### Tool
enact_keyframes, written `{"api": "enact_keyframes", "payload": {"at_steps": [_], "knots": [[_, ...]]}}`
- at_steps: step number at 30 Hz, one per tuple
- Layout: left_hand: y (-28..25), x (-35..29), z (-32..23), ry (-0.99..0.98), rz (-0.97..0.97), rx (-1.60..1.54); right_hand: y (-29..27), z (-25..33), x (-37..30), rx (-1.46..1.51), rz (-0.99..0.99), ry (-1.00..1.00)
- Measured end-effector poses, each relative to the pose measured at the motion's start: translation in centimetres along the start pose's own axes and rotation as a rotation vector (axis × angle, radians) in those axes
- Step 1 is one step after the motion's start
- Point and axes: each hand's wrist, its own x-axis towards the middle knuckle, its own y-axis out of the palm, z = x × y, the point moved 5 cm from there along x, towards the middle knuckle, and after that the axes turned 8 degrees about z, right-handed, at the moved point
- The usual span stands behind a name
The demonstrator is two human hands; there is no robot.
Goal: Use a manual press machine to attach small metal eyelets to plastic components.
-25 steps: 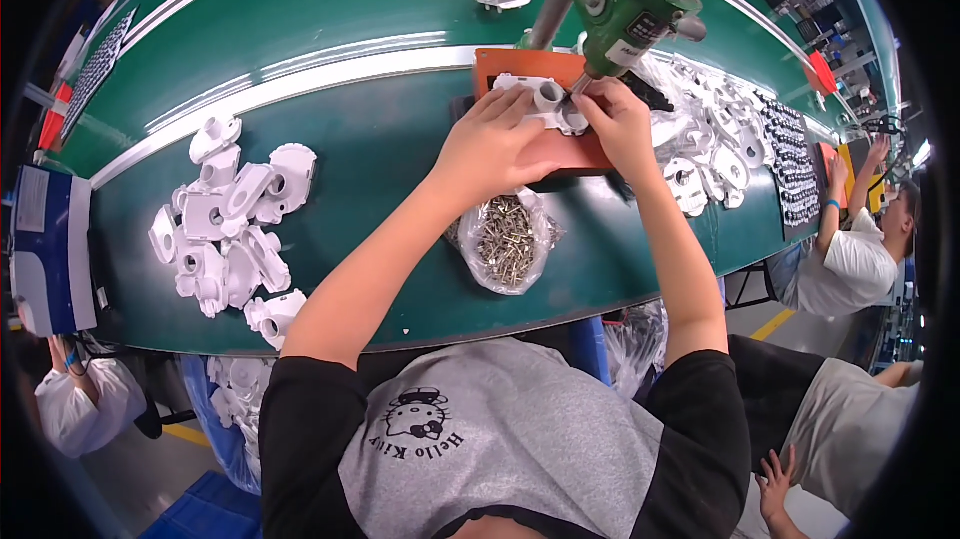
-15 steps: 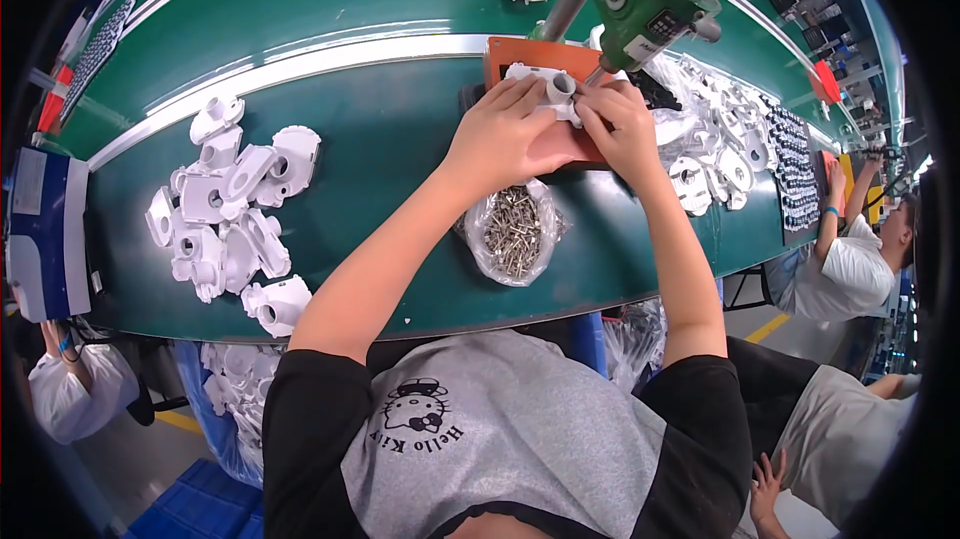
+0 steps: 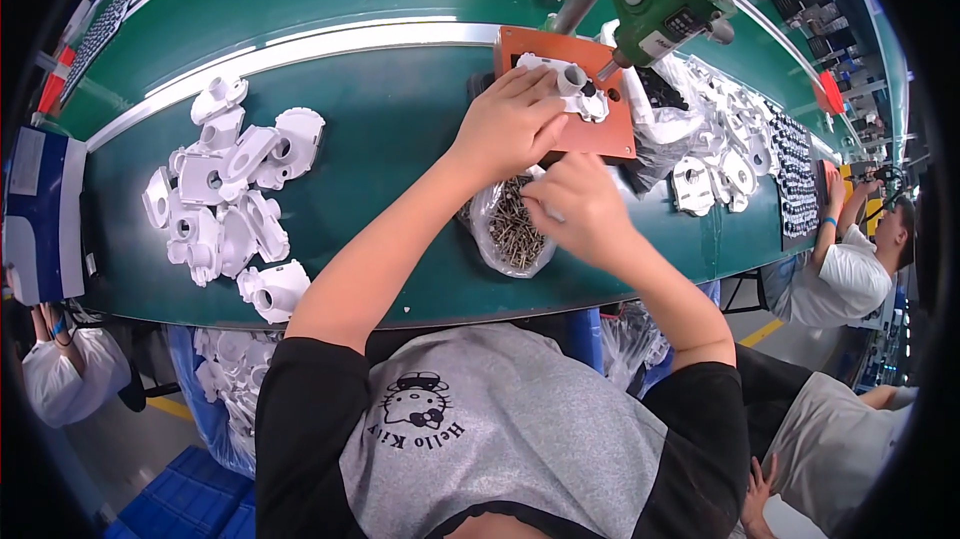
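Note:
A white plastic housing with a round tube stub lies on an orange plate below the green machine head. My left hand grips the housing's left side, fingers over its top and thumb on the near edge. A small black piece sits by the tube. My right hand is at the right rim of a clear bag of metal screws, fingers curled into a pinch. Whatever lies between those fingertips is hidden.
White housings are heaped on the left of the green bench. More white parts and a bag of black pieces lie right of the plate. A co-worker is at the far right.
My right hand has left the housing and come down toward me to the screw bag. My left hand stays on the housing. The black piece by the tube now shows.

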Motion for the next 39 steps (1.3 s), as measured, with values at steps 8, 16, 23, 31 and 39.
{"api": "enact_keyframes", "payload": {"at_steps": [8, 16, 23, 31, 39], "knots": [[-0.5, 0.2, -0.5, -0.005, -0.110, -0.046, 2.8, 0.5, 0.6, -0.164, -0.011, 0.037], [-0.5, 0.2, -0.4, 0.002, -0.104, -0.036, 3.0, 0.1, 0.6, -0.214, -0.088, -0.001], [-0.3, 0.2, -0.2, -0.011, -0.080, -0.040, 1.4, 0.2, 0.8, -0.123, -0.112, 0.027], [-0.5, 0.1, -0.1, -0.024, -0.022, -0.001, -5.0, -8.0, 0.3, 0.511, 0.022, 0.543], [-0.4, 0.2, -0.4, -0.014, -0.015, 0.002, -5.5, -14.2, 1.7, 0.627, -0.034, 0.697]]}}
